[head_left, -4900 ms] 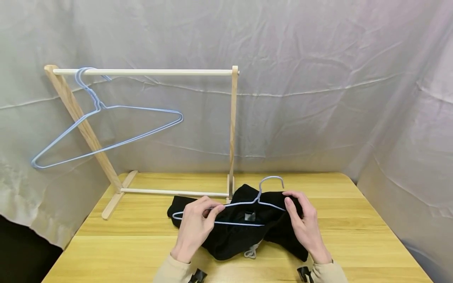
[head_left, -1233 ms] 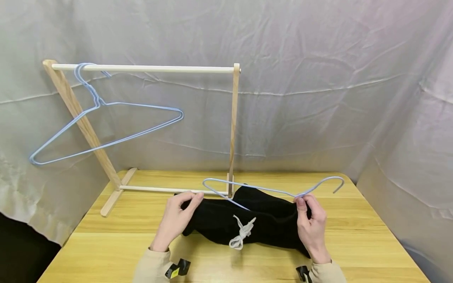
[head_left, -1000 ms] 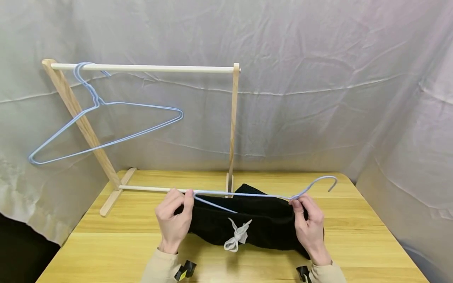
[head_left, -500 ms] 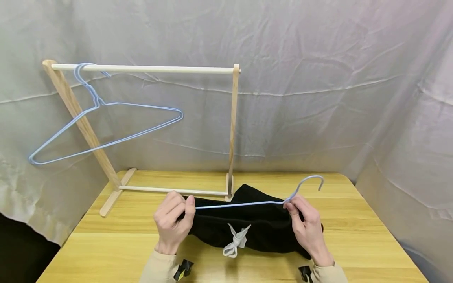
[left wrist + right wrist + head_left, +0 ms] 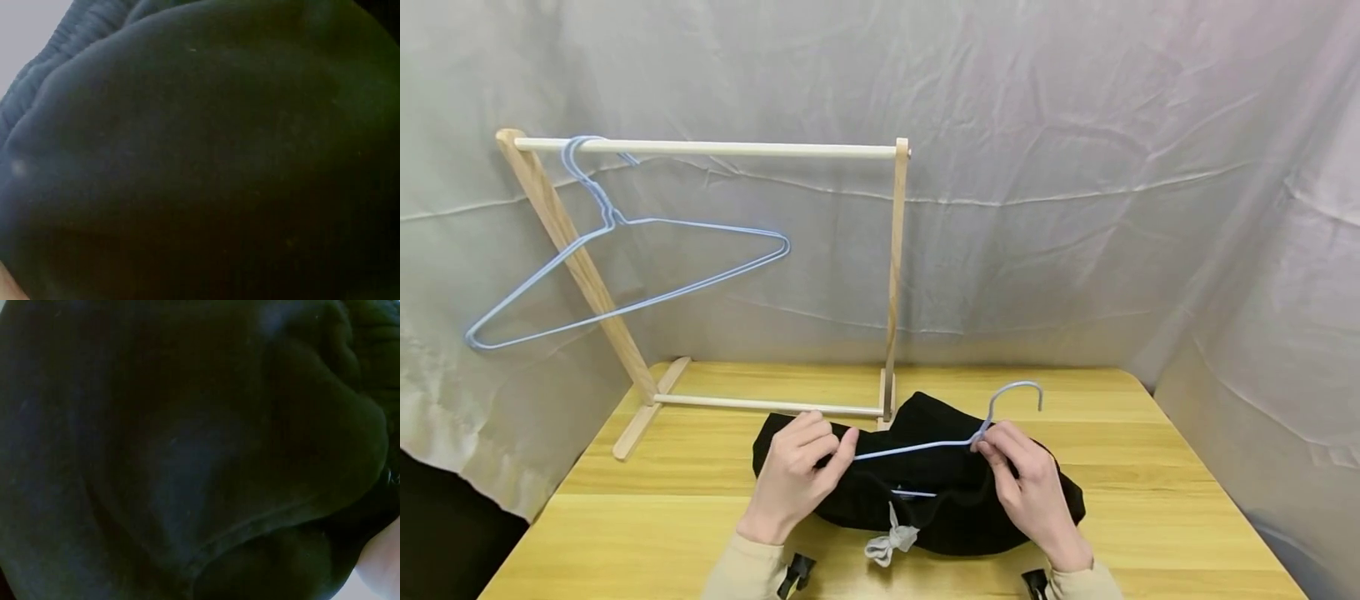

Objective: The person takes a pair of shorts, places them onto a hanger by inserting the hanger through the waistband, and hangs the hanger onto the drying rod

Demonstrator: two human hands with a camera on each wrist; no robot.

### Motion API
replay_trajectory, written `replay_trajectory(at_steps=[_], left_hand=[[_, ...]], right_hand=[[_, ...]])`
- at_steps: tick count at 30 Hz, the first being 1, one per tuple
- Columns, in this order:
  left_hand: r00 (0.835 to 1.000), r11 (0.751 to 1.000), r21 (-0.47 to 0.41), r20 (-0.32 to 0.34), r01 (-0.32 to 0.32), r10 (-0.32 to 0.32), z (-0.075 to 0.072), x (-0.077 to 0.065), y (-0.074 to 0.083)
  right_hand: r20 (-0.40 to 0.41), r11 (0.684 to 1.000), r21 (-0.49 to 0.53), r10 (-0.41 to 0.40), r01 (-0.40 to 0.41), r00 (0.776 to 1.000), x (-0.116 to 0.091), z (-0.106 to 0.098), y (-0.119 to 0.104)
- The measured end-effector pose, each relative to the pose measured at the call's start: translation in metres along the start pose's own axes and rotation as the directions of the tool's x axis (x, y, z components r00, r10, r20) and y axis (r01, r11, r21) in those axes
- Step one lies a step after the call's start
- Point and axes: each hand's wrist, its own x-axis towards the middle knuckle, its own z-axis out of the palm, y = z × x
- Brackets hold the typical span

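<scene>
A black garment [image 5: 970, 525] with a gathered waistband and a grey drawstring bow [image 5: 891, 540] lies bunched on the table. A light blue wire hanger [image 5: 917, 448] lies across its opening, hook up and to the right. Part of the hanger's bottom bar shows inside the opening; its ends are hidden by cloth and hands. My left hand [image 5: 797, 475] curls at the left of the opening, thumb along the hanger's arm, gripping the hanger there. My right hand [image 5: 1030, 483] pinches the hanger just below its hook. Dark cloth [image 5: 206, 150] fills the left wrist view, and black fabric [image 5: 187, 425] the right.
A wooden rack [image 5: 895, 275] stands behind on the left. Light blue hangers [image 5: 625, 312] hang from its top rail [image 5: 737, 149]. The wooden table [image 5: 1150, 500] reaches a grey cloth backdrop [image 5: 1075, 208].
The hanger has shifted left and down, its left side now down in the garment's opening. My left hand has let go of the waistband edge for the hanger; my right hand moved left with it.
</scene>
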Motion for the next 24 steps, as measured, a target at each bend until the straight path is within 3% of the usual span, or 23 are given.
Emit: replay_trajectory(at_steps=[5, 9, 16, 24], left_hand=[[0.994, 0.997, 0.068, 0.103, 0.036, -0.043, 0.008, -0.005, 0.006], [0.985, 0.994, 0.104, 0.163, 0.042, -0.058, 0.016, -0.007, 0.013], [0.978, 0.994, 0.112, 0.207, 0.005, -0.028, 0.026, -0.009, 0.022], [0.974, 0.992, 0.12, 0.213, 0.05, -0.074, 0.025, -0.012, 0.019]], right_hand=[[0.0, 1.0, -0.016, -0.024, 0.024, 1.0, 0.001, 0.008, -0.007], [-0.001, 0.999, 0.035, -0.027, 0.027, 1.0, 0.002, 0.013, -0.011], [0.007, 0.992, 0.122, -0.039, 0.038, 0.999, 0.001, 0.019, -0.017], [0.017, 0.982, 0.186, -0.02, 0.016, 1.0, 0.002, 0.013, -0.012]])
